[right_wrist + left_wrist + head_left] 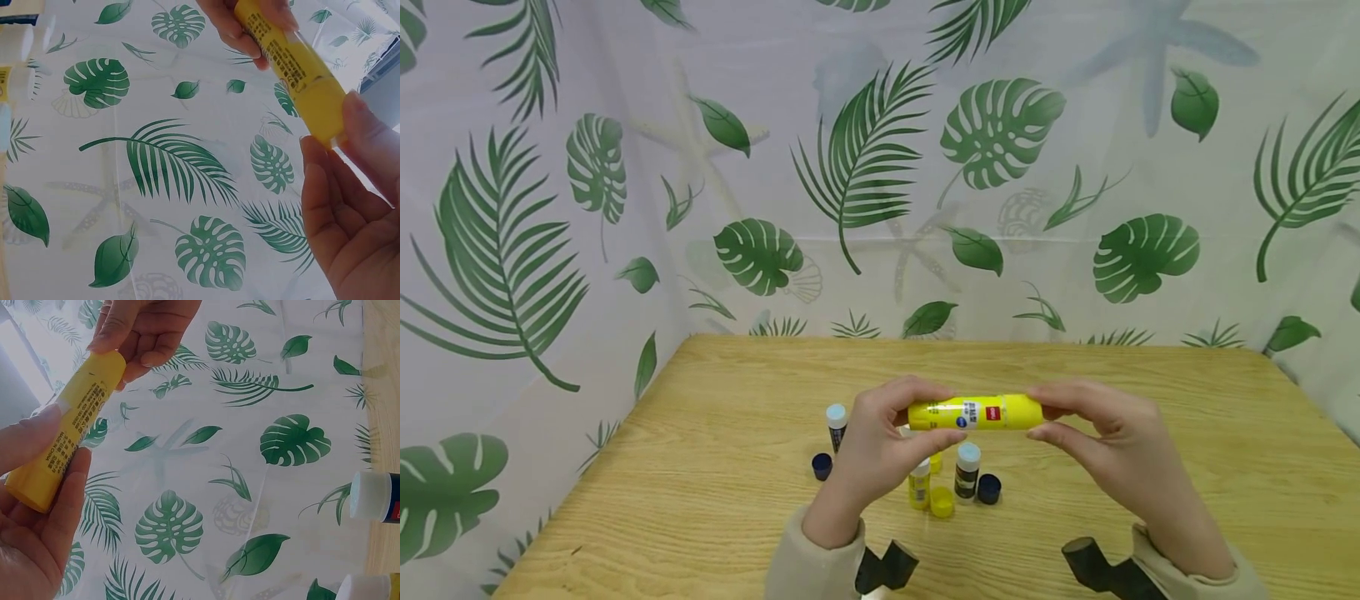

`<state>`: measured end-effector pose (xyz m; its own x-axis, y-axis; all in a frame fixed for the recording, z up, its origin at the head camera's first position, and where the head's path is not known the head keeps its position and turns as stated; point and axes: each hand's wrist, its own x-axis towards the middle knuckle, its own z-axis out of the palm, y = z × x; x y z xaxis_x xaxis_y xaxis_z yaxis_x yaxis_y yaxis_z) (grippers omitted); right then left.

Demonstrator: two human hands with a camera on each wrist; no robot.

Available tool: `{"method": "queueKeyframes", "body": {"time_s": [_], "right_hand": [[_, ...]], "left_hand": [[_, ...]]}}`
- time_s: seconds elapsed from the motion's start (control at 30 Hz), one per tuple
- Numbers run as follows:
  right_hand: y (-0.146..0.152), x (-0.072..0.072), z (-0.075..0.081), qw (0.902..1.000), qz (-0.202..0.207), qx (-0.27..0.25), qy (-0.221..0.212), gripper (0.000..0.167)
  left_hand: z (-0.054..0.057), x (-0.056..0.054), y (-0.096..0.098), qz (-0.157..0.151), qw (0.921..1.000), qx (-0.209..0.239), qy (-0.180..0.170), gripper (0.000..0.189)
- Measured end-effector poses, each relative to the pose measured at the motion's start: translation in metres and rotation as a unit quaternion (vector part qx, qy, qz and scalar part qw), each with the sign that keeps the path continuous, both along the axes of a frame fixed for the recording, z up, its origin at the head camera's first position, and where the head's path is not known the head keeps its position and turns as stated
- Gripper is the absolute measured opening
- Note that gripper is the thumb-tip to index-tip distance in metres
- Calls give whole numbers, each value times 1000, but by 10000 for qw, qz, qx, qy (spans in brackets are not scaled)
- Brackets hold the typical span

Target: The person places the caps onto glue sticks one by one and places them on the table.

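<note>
Both hands hold a yellow glue stick (977, 413) level above the table, its printed label facing the head camera. My left hand (887, 442) grips the left end between thumb and fingers. At the opposite end, my right hand (1112, 429) pinches the plain yellow cap (320, 111) with thumb and fingertips. The cap sits on the tube. In the left wrist view, small dark print runs along the glue stick's side (78, 425).
Below the hands stand dark glue sticks (967, 475) and a yellow one (919, 490), white ends up. Dark blue caps (988, 489) and a yellow cap (942, 502) lie beside them. My left hand partly hides this group. A leaf-print cloth (880, 292) hangs behind the wooden table (737, 517).
</note>
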<state>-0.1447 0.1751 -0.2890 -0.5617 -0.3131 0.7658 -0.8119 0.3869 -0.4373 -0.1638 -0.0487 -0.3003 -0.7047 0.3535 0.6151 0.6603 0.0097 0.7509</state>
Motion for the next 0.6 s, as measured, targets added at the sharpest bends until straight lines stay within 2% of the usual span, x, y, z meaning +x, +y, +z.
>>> {"method": "queueKeyframes", "body": {"time_s": [0.2,0.33,0.5,0.6], "right_hand": [[0,-2,-1,9997,-30,35,254,28],[0,-2,-2,9995,-234,86,180,27],[0,0,-3,9990,-448,-36,-26,21],[-2,0,-3,9985,-539,-77,-30,19]], "left_hand": [[1,1,2,53,9996,83,266,24],[0,0,4,24,9989,156,439,24],[-1,-1,6,-57,9985,219,498,23],[-2,0,7,2,9985,239,499,24]]}}
